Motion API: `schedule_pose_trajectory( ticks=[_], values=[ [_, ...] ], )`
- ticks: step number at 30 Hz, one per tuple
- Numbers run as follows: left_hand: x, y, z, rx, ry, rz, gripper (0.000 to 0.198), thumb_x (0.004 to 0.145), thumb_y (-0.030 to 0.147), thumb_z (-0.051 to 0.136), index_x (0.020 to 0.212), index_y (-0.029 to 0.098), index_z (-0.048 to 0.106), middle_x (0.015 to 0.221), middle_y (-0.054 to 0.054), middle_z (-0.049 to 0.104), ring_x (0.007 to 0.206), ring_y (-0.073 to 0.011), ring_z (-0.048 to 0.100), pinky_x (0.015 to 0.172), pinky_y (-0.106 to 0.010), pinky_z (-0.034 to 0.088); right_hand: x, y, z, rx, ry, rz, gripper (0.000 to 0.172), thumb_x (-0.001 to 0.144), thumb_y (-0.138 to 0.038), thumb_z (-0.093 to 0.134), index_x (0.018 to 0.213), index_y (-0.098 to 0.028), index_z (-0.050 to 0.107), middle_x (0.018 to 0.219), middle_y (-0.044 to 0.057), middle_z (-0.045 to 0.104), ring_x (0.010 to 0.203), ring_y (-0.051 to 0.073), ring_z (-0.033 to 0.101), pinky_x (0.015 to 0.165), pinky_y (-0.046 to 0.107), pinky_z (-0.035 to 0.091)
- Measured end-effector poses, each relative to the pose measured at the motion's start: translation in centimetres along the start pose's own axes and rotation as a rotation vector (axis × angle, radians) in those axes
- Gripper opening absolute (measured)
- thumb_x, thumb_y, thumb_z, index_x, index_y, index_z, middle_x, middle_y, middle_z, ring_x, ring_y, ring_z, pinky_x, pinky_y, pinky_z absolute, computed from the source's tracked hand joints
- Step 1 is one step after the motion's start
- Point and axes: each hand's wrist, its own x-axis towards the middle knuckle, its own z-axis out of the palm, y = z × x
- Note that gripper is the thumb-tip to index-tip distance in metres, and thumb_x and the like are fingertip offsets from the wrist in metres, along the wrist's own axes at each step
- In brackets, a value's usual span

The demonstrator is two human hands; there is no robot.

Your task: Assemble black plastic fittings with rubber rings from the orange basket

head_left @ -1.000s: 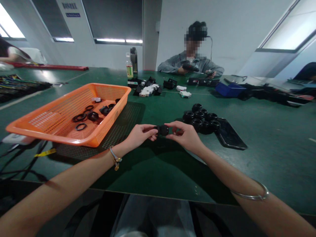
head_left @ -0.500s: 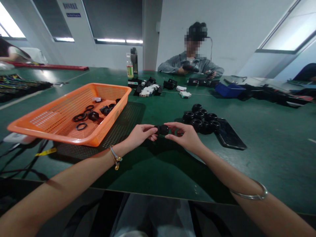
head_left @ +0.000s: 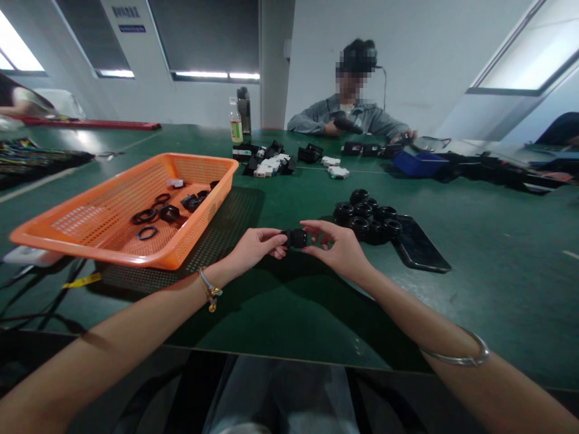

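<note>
A short black cable gland is held level above the green table, between my two hands. My left hand pinches its left end with thumb and fingers. My right hand has its thumb and forefinger round the other end, its remaining fingers curled. Just beyond the right hand lies a heap of similar black glands. Left of me stands an orange perforated basket with black rings and several black fittings inside.
A dark phone lies against the heap's right side. Farther back are white and black parts, a bottle and a blue bin. Across the table a person holds a dark tool. Cables run beside the basket.
My hands stay round the gland with only slight finger movement at the right. The co-worker's hand on the right side has moved outward to the right. The view has shifted slightly.
</note>
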Motion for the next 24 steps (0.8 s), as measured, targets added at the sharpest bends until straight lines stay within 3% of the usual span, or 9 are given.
schedule_pose_trajectory(
  ticks=[7,13,17,24],
  values=[
    [-0.04,0.11,0.07,0.01,0.016,0.001,0.03,0.067,0.028,0.069,0.088,0.007,0.064,0.057,0.001,0.061,0.053,-0.0062,0.055,0.059,-0.021,0.047,-0.03,-0.2,-0.08,0.028,-0.007,0.02,0.026,0.066,-0.02,0.067,0.092,-0.02,0.066,0.077,0.001,0.068,0.063,0.014,0.057,0.054,0.025,0.043],
    [-0.04,0.14,0.22,-0.004,0.017,-0.009,0.025,0.069,0.029,0.067,0.081,0.007,0.062,0.056,0.002,0.06,0.051,-0.0054,0.054,0.057,-0.02,0.045,-0.04,-0.26,-0.35,-0.006,-0.038,0.017,0.027,0.067,-0.026,0.067,0.093,-0.018,0.066,0.074,0.002,0.067,0.054,0.011,0.05,0.052,0.025,0.041],
    [-0.14,0.28,0.41,-0.03,0.024,-0.022,0.022,0.071,0.028,0.066,0.076,0.007,0.061,0.055,0.002,0.059,0.049,-0.0054,0.054,0.055,-0.02,0.045,-0.08,-0.25,-0.42,-0.01,-0.057,0.007,0.028,0.065,-0.02,0.067,0.093,-0.016,0.065,0.07,0.001,0.064,0.054,0.011,0.049,0.051,0.024,0.041],
    [-0.17,0.28,0.49,-0.053,0.031,-0.023,0.019,0.073,0.026,0.063,0.075,0.007,0.06,0.055,0.001,0.059,0.049,-0.0058,0.054,0.056,-0.021,0.045,-0.09,-0.01,-0.12,0.006,-0.007,0.0,0.027,0.066,-0.02,0.066,0.092,-0.019,0.066,0.084,0.003,0.067,0.061,0.012,0.053,0.053,0.025,0.043]
  ],
)
